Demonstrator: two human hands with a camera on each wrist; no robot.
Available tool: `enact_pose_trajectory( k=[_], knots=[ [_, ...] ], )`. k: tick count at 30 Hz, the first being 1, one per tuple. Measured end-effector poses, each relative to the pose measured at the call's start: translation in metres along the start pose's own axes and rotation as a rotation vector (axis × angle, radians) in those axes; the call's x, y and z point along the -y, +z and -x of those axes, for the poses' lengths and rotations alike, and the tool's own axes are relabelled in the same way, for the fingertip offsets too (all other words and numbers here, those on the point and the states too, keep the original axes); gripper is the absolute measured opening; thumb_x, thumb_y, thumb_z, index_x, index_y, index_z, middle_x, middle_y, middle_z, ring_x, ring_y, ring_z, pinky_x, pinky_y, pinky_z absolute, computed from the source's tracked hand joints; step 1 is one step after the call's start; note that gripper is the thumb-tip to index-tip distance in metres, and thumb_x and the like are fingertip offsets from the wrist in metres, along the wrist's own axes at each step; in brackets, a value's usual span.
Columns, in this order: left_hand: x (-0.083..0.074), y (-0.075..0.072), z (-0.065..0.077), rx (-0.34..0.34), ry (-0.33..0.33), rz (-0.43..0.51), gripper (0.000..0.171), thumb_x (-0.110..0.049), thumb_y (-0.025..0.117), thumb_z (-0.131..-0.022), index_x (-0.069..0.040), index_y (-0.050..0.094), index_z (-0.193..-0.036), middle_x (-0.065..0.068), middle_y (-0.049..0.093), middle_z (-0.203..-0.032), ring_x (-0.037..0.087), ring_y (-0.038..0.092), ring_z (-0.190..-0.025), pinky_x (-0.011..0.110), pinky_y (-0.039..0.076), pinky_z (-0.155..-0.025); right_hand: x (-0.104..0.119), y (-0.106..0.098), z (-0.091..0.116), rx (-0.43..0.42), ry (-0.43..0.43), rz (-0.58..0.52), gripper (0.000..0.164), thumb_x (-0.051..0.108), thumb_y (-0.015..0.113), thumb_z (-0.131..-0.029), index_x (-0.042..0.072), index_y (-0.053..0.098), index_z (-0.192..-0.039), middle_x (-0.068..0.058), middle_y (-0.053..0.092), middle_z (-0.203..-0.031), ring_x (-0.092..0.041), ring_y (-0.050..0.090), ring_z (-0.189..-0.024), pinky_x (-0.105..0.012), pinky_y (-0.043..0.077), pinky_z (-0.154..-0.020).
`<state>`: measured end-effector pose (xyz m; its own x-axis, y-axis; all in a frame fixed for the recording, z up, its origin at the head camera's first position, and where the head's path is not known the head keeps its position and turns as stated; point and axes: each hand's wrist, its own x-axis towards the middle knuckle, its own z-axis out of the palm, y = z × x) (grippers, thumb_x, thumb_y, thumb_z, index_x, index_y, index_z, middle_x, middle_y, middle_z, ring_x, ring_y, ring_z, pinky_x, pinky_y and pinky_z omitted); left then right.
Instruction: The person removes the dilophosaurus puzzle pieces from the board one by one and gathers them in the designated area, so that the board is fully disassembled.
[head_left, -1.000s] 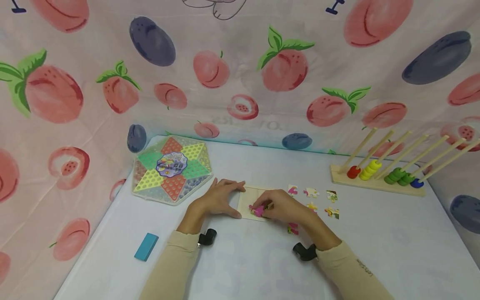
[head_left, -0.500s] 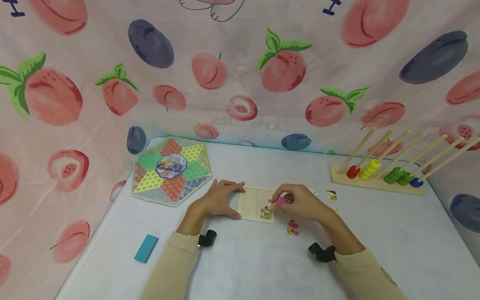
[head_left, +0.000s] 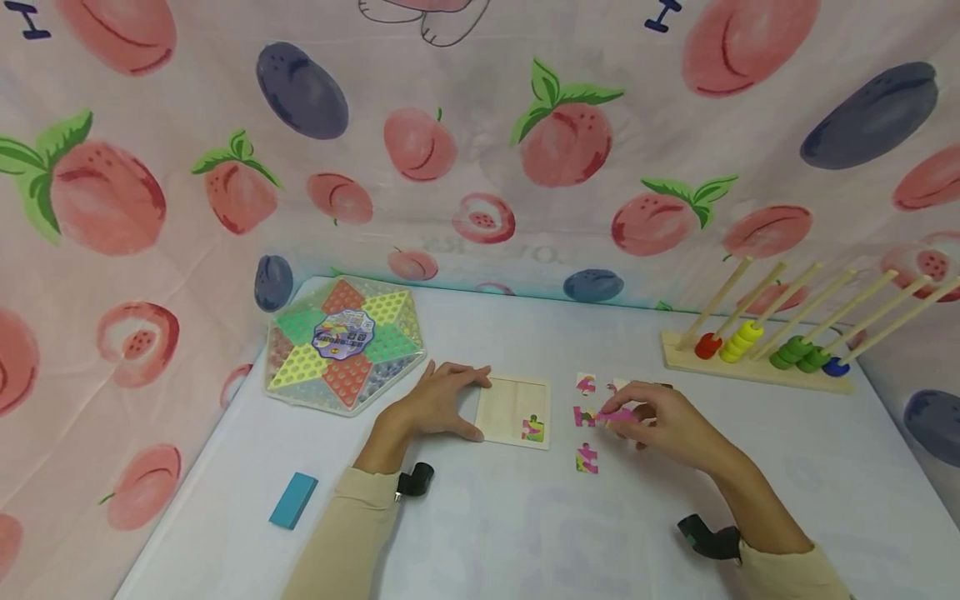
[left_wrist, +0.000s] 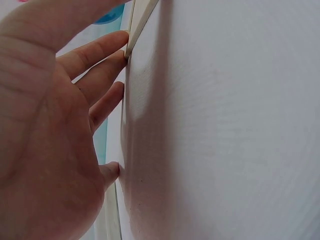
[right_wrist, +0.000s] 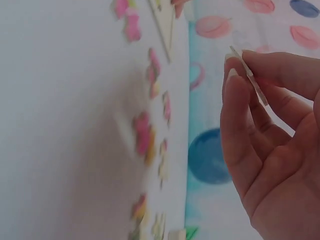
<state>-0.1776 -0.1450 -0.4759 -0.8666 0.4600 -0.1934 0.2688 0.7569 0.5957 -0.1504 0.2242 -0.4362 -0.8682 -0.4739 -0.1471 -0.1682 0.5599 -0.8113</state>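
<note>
A shallow wooden puzzle tray (head_left: 501, 408) lies mid-table, with one pink and green jigsaw piece (head_left: 533, 429) in its lower right corner. My left hand (head_left: 435, 406) rests at the tray's left side, thumb and forefinger spread to touch its two left corners. In the left wrist view its fingers (left_wrist: 102, 55) are fairly straight along the wooden edge. My right hand (head_left: 675, 421) pinches a pink jigsaw piece (head_left: 618, 415) between thumb and fingers, raised above the table. The right wrist view shows that held piece (right_wrist: 257, 90) edge-on.
Loose jigsaw pieces (head_left: 587, 458) lie right of the tray, some hidden under my right hand. A bead stacking rack (head_left: 750, 364) stands at the back right. A Chinese checkers board (head_left: 345, 342) lies back left, and a blue block (head_left: 293, 500) front left.
My right hand has moved right, off the tray to above the loose pieces, still pinching a pink piece. The piece in the tray's corner has come into view. My left hand stays put.
</note>
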Motion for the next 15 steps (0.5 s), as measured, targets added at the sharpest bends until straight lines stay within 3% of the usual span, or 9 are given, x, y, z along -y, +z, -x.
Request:
enact_pose_trajectory(
  k=[7, 15],
  knots=[
    [0.001, 0.0, -0.001, -0.003, -0.008, -0.014, 0.081, -0.037, 0.094, -0.07, -0.026, 0.058, -0.142, -0.006, 0.052, -0.155, 0.024, 0.036, -0.151, 0.063, -0.001, -0.13, -0.016, -0.003, 0.018, 0.001, 0.066, 0.026, 0.018, 0.02, 0.076, -0.091, 0.013, 0.072, -0.107, -0.013, 0.067, -0.113, -0.02, 0.063, -0.067, -0.028, 0.059, -0.057],
    [0.001, 0.001, -0.001, -0.003, 0.001, 0.001, 0.082, -0.036, 0.094, -0.07, -0.025, 0.058, -0.142, -0.005, 0.054, -0.154, 0.024, 0.036, -0.15, 0.064, -0.002, -0.13, -0.028, 0.002, 0.028, 0.051, 0.156, 0.02, 0.023, 0.018, 0.079, -0.088, 0.007, 0.073, -0.108, -0.012, 0.071, -0.106, -0.014, 0.064, -0.064, -0.025, 0.059, -0.059]
  ],
)
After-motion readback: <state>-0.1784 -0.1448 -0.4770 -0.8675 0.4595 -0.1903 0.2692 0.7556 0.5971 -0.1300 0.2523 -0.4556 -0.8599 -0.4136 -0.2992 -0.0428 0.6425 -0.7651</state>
